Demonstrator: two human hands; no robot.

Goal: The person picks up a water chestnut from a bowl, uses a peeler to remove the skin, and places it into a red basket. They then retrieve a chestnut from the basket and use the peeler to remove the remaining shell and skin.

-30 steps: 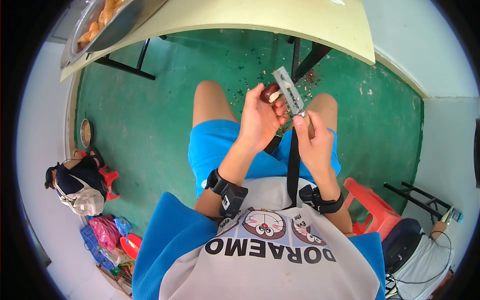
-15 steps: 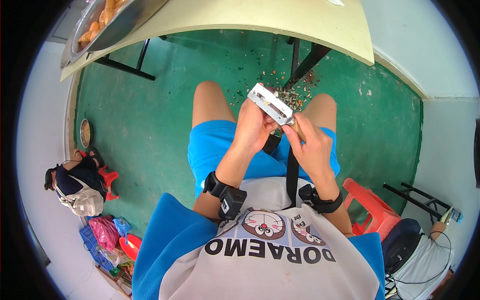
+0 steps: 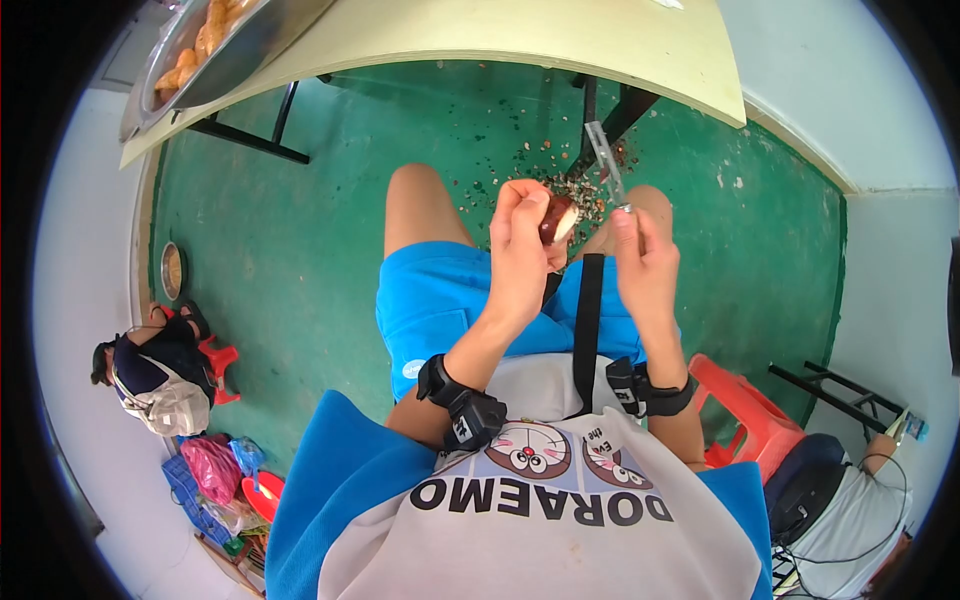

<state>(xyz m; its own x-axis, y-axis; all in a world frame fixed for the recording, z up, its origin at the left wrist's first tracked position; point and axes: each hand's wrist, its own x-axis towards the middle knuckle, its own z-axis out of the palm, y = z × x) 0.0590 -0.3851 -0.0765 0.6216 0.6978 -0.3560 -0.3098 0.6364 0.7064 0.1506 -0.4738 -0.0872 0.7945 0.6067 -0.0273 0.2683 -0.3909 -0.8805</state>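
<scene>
The left hand (image 3: 520, 250) is closed around a small tuber (image 3: 558, 218), pinching it between thumb and fingertips above the person's knees, in front of the blue shorts. The tuber has a dark red-brown skin, and the side turned to the right shows a pale, cream-white peeled patch. The right hand (image 3: 640, 255) grips the handle of a metal peeler (image 3: 606, 160). Its narrow blade points up and away, just beside the tuber but not touching it. Below the hands, scraps of peel (image 3: 560, 170) lie scattered on the green floor (image 3: 300, 230), near the edge of a pale table (image 3: 560, 40).
</scene>
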